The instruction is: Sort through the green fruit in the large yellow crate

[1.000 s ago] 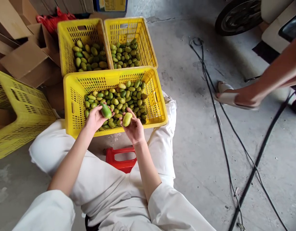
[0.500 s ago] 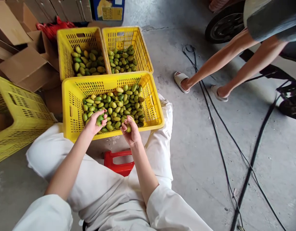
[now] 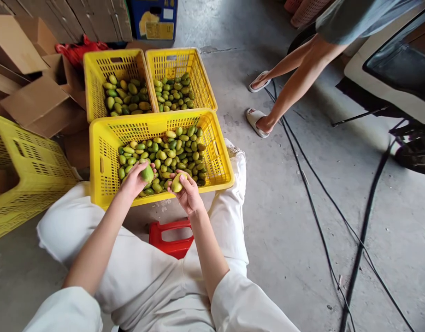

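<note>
My left hand (image 3: 135,180) is closed around a green mango (image 3: 147,174), above the near left part of a yellow crate (image 3: 160,116). To its right, my right hand (image 3: 188,191) grips a yellow-green mango (image 3: 178,183) between thumb and fingers, over the crate's near rim. Many small green and yellowish mangoes (image 3: 174,157) lie loose inside this crate. Behind it, a back left crate (image 3: 95,92) and a back right crate (image 3: 203,83) hold more green mangoes.
A tilted yellow crate (image 3: 36,161) stands at the left, below cardboard boxes (image 3: 36,103). A red plastic stool (image 3: 171,249) is between my legs. On the right, a person's leg (image 3: 298,87) is near black cables (image 3: 363,226) and a vehicle (image 3: 388,69).
Both mangoes now show more plainly in my hands, the right one turned upward. The other person has stepped to the left. The view has shifted slightly.
</note>
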`<state>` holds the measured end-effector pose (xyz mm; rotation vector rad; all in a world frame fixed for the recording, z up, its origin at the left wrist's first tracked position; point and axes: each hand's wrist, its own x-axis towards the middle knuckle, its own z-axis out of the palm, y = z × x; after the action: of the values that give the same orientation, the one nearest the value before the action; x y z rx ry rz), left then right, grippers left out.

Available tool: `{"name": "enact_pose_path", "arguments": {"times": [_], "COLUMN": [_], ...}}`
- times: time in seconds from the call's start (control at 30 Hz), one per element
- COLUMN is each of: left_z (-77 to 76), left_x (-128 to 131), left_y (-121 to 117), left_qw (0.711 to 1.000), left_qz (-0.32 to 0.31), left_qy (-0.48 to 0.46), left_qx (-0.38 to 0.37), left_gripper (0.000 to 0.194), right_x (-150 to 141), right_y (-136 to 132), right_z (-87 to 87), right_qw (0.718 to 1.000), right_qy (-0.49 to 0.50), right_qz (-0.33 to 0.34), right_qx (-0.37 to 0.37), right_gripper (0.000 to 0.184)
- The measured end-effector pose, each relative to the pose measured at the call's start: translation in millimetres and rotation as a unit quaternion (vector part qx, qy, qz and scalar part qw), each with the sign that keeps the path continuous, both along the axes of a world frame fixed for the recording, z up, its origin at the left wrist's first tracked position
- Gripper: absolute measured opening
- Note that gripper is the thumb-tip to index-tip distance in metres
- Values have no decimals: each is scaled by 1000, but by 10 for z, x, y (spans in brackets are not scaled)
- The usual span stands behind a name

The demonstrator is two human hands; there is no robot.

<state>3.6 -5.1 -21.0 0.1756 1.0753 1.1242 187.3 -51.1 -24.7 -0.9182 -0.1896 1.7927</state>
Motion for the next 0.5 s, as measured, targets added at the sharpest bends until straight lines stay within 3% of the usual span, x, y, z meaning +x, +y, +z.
{"name": "enact_pose_path", "arguments": {"times": [0.17, 0.33, 0.5], "left_z": [-19, 9, 67], "left_x": [-8, 12, 6], "left_y": [-23, 39, 74], "left_qw": [999, 997, 994], "left_qz": [13, -5, 79], "left_qy": [-17, 6, -38], "left_qx": [-30, -80, -70], "left_gripper": [27, 16, 22], "right_x": [18, 2, -12], "right_y": [1, 23, 59], "right_z": [30, 60, 108], "right_qw": [999, 999, 997], "right_qy": [44, 26, 71], "right_qz": [17, -16, -27], "right_qx": [-3, -17, -32], "right_gripper": [43, 36, 26]}}
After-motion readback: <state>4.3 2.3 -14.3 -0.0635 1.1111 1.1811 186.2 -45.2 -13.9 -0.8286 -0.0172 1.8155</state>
